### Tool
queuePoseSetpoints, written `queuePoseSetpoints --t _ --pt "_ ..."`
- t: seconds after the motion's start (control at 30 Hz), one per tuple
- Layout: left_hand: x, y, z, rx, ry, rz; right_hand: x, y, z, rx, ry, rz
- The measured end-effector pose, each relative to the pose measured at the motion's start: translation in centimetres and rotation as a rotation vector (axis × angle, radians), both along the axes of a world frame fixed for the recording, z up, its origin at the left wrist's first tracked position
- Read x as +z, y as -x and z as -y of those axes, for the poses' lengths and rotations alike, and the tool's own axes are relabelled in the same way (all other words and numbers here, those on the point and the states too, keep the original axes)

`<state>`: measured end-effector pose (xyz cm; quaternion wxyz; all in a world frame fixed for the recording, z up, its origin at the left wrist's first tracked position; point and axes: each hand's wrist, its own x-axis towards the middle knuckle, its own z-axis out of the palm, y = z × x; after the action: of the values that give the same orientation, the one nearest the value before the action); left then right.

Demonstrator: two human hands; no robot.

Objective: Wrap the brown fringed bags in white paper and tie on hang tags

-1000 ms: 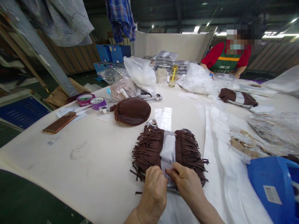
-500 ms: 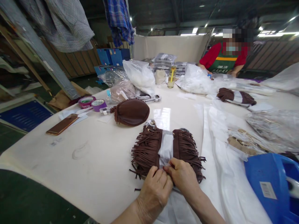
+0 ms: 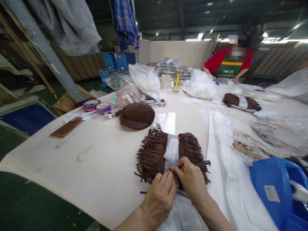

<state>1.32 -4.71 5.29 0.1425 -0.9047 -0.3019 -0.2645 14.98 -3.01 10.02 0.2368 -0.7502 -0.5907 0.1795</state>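
Lower centre: left hand (image 3: 160, 194) and right hand (image 3: 190, 179), fingers nearly closed, pinch white wrap (image 3: 171, 149) across fringed bag (image 3: 154, 154); uneven tugging could tear it.

The hands (image 3: 160, 194) (image 3: 192, 179) are bare; the wrists (image 3: 202, 198) and forearms (image 3: 215, 215) are uncovered as far as they show.

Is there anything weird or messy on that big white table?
Yes: a grey curved mark on the pale tabletop, left of the brown fringed item. It looks odd, like a scribble or stain, because the surface around it is plainer.
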Motion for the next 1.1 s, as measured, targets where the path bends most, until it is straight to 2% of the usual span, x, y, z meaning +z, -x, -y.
queuePoseSetpoints --t 0.07,0.13,0.23,0.3,0.37,0.4,0.47,0.53,0.63,0.7,0.83,0.97,1.03,1.1 --pt "-0.2 0.0 0.0 0.011 -0.016 -0.008 0.8 -0.8 0.9 -0.02 -0.122 -0.175" --pt "-0.2 0.0 -0.1 0.012 -0.02 0.001 2.4 -3.0 2.7 -0.101 -0.26 -0.236" --pt "-0.1 0.0 -0.1 -0.001 -0.021 0.063 4.9 -8.8 6.3 -0.369 -0.358 0.017" --pt "-0.3 0.1 0.0 -0.016 0.003 0.115 6.1 -13.2 9.0 -0.55 -0.338 0.231" --pt "-0.9 0.3 -0.1 -0.026 0.05 0.178 6.4 -17.1 11.6 -0.663 -0.267 0.384" --pt "-1.3 0.4 -0.3 -0.035 0.067 0.209 6.3 -18.6 12.8 -0.685 -0.206 0.41" --pt "-2.1 0.7 -0.8 -0.081 0.061 0.166 5.6 -20.5 14.5 -0.738 -0.068 0.309" --pt "-2.5 1.0 -1.2 -0.108 0.029 0.132 4.6 -20.9 15.4 -0.776 -0.016 0.058" --pt "-2.6 1.5 -1.7 -0.142 -0.024 0.089 3.3 -19.7 15.3 -0.823 -0.139 -0.376" --pt "-2.6 1.7 -1.8 -0.159 -0.05 0.055 3.0 -18.9 14.8 -0.858 -0.225 -0.55" --pt "-2.5 1.8 -2.0 -0.164 -0.076 0.051 2.5 -18.6 15.2 -0.887 -0.351 -0.619" --pt "-2.7 1.9 -2.1 -0.183 -0.069 0.061 0.5 -18.2 19.2 -0.88 -0.5 -0.5" --pt "-2.7 1.9 -2.1 -0.184 -0.061 0.066 -1.2 -17.4 21.3 -0.918 -0.478 -0.516" --pt "-2.7 1.8 -2.1 -0.17 -0.043 0.072 -2.6 -16.2 22.2 -0.985 -0.412 -0.632"
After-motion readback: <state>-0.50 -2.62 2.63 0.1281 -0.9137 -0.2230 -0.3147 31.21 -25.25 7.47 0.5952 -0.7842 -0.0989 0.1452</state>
